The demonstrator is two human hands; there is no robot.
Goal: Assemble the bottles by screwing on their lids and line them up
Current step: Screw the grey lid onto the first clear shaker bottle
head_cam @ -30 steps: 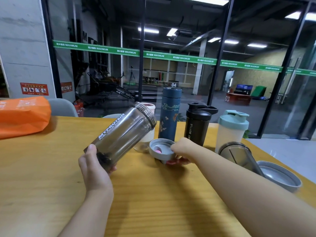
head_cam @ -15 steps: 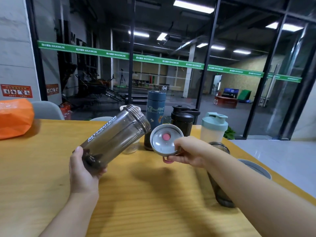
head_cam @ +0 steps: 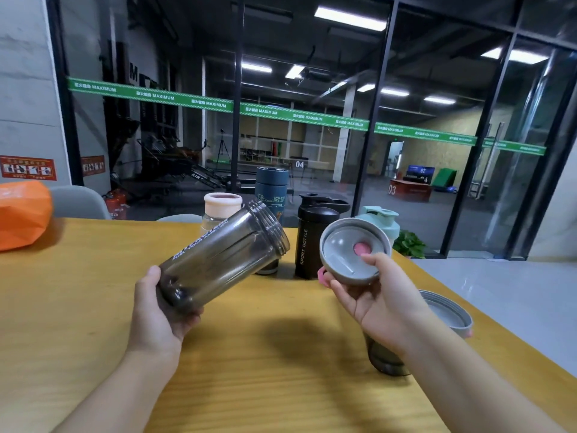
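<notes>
Lifted off the tabletop (head_cam: 93,307) a second earlier, the grey lid (head_cam: 349,250) sat pinched in the right hand (head_cam: 379,298), underside facing the open mouth of the smoky bottle (head_cam: 223,260) gripped in the left hand (head_cam: 156,310), tilted, apart; capping looked imminent.

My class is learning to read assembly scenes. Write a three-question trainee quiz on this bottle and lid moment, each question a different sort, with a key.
1. True or false: the grey lid is already screwed onto the smoky bottle.
2. Which hand holds the smoky bottle? A) left hand B) right hand C) neither
3. Fill in: the black bottle standing on the table reads "SPORT ____".

Key
1. False: lid and bottle are apart, each held in one hand.
2. A
3. BOTTLE
</notes>
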